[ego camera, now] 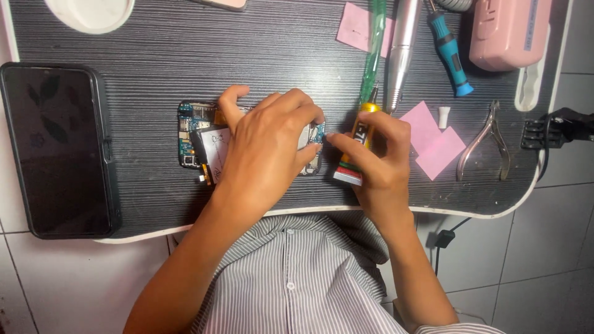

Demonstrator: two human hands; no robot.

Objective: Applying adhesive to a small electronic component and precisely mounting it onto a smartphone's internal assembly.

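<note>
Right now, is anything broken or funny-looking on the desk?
Yes. The small phone under the left hand lies opened up, its back off, with blue circuit boards and battery bare. The right hand holds a glue tube beside it. Nothing looks spilled; the pliers and big phone lie neatly.

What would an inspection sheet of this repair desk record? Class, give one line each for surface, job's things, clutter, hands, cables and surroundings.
Surface: dark striped desk with a white edge.
Job's things: opened phone, circuit board exposed; glue tube.
Clutter: black phone, pink paper squares, nippers, blue screwdriver, pink case.
Hands: left hand rests on the opened phone; right hand grips the glue tube.
Cables: black cable below the desk.
Surroundings: white tiled floor.
</note>
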